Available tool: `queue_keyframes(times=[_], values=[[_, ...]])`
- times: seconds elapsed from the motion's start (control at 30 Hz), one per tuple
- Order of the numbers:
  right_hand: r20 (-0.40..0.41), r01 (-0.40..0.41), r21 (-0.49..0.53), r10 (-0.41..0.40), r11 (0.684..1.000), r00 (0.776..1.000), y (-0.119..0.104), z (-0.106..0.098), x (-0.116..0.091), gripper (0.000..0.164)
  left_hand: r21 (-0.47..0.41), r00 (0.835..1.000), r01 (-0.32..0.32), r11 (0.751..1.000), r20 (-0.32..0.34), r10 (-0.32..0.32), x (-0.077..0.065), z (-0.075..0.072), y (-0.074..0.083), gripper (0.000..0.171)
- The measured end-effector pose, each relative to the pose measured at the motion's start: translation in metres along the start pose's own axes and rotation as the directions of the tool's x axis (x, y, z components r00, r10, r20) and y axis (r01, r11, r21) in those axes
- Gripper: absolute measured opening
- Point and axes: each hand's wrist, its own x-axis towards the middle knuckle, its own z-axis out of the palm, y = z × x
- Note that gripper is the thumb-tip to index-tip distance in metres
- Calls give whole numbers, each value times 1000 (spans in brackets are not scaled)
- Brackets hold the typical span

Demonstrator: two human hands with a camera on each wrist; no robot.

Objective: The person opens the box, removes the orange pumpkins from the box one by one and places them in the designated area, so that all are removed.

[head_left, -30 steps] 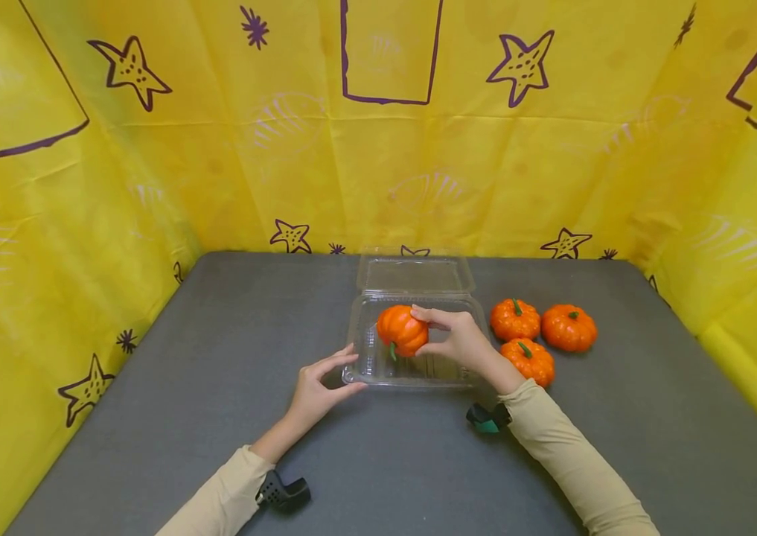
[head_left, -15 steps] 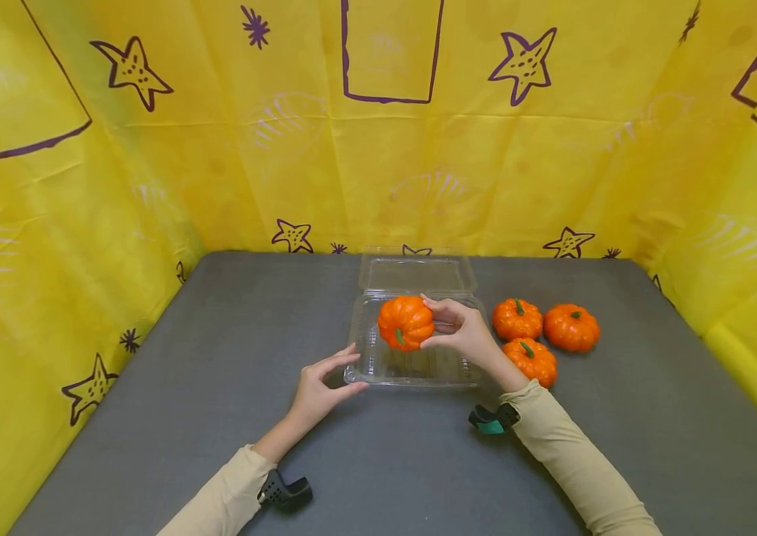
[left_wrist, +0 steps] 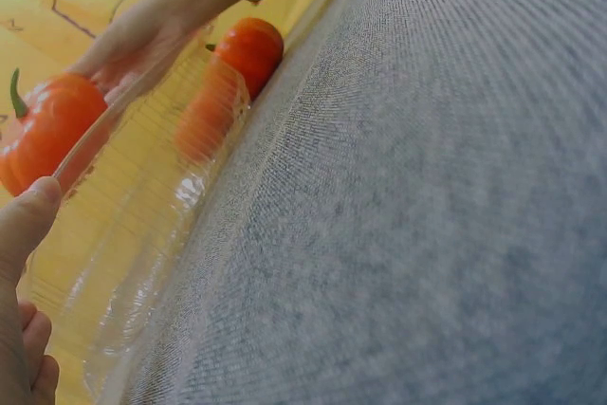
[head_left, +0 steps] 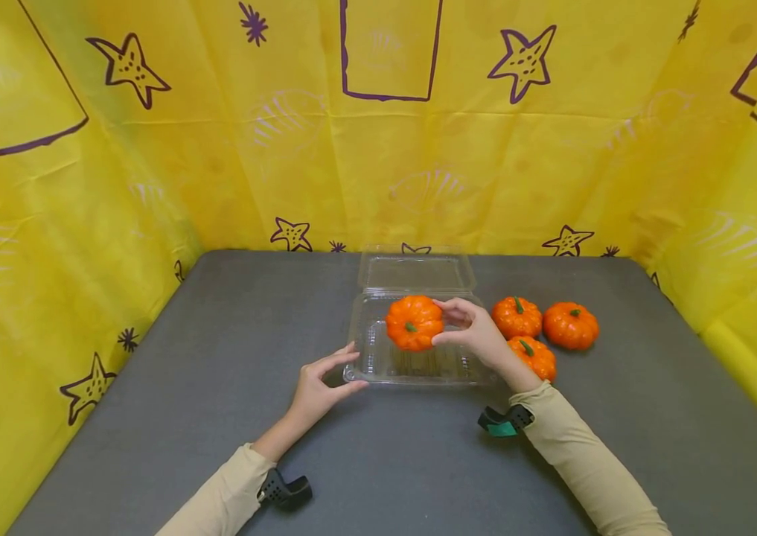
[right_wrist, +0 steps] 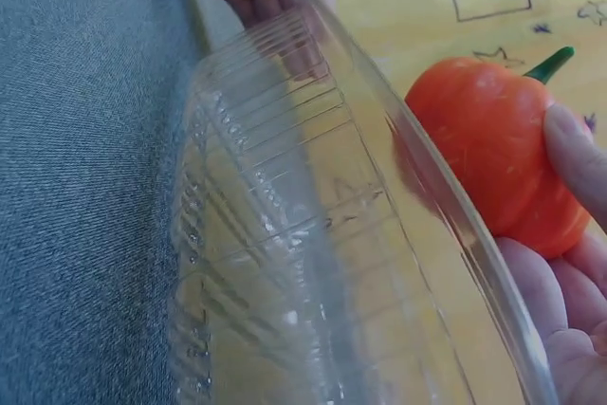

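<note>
My right hand (head_left: 475, 336) holds a small orange pumpkin (head_left: 413, 323) by its right side, thumb and fingers round it, above the clear plastic container (head_left: 391, 378). The pumpkin's green stem (right_wrist: 550, 64) points up in the right wrist view. My left hand (head_left: 318, 387) grips the container's front left corner; its thumb (left_wrist: 30, 220) lies on the rim in the left wrist view. The container's hinged lid (head_left: 416, 273) lies folded back behind it. Through the clear wall (right_wrist: 275, 263), no pumpkin shows inside the base.
Three more orange pumpkins stand close together right of the container: one at the back (head_left: 516, 318), one at the far right (head_left: 571, 325) and one in front (head_left: 534, 359), partly behind my right wrist. A yellow patterned cloth (head_left: 378, 164) hangs behind the grey table (head_left: 251, 320).
My right hand has lifted the pumpkin a little and shifted it right. The pumpkin has turned, so its stem now faces me more squarely. My left hand has stayed at the container's corner.
</note>
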Motion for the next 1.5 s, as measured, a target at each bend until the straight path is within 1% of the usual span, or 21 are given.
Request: queue_keyframes(times=[0.13, 0.27, 0.37, 0.47, 0.57, 0.63, 0.7, 0.83, 0.97, 1.03, 1.2, 1.3, 1.37, 1.5], values=[[-11, 1, 32, -1, 999, 1000, 0, -4, -4, 38, -2, 1000, -5, 1000, 3, 5, 0, 0, -1, 43], [8, 15, 87, -16, 996, 1000, 1, -9, -8, 34, 3, 1000, -7, 1000, 1, 7, 0, 0, -1, 43], [12, -4, 115, 3, 993, 1000, 1, -11, -11, 35, 3, 1000, -3, 1000, 0, 3, 0, 0, -1, 43], [14, -40, 106, 39, 994, 999, 0, -14, -13, 42, 1, 1000, 0, 1000, -1, 0, 0, 0, -1, 42], [39, -66, 107, 62, 992, 997, -2, -18, -17, 62, 8, 1000, 0, 1000, -2, 0, 0, 0, 0, 42], [71, -70, 90, 64, 993, 995, -3, -22, -20, 74, 10, 1000, 0, 1000, -2, 0, 0, 1, 0, 42], [95, -79, 54, 73, 995, 993, -5, -27, -23, 77, 10, 1000, -3, 1000, -1, 3, 0, 1, 0, 42], [108, -76, -20, 78, 997, 991, -9, -37, -31, 73, -1, 1000, 2, 1000, -1, -2, 0, 1, 1, 41], [76, -87, 2, 86, 996, 993, -12, -47, -39, 70, -3, 1000, 5, 1000, 0, -5, 0, 0, 1, 41], [47, -106, -11, 106, 994, 993, -14, -52, -44, 68, -6, 1000, 8, 1000, 2, -8, 0, 0, 1, 41], [-41, -151, -112, 147, 982, 988, -23, -64, -57, 63, -11, 1000, 7, 1000, 5, -7, 0, 0, 1, 40], [-101, -160, -150, 146, 976, 984, -30, -72, -67, 59, -9, 1000, 10, 1000, 5, -10, 0, 0, 2, 40], [-133, -136, -146, 117, 980, 984, -33, -78, -73, 54, -13, 1000, 17, 1000, 4, -17, 0, 0, 2, 40], [-165, -47, -106, 29, 993, 986, -38, -93, -86, 49, -18, 1000, 31, 999, 3, -31, 0, 0, 3, 41]])
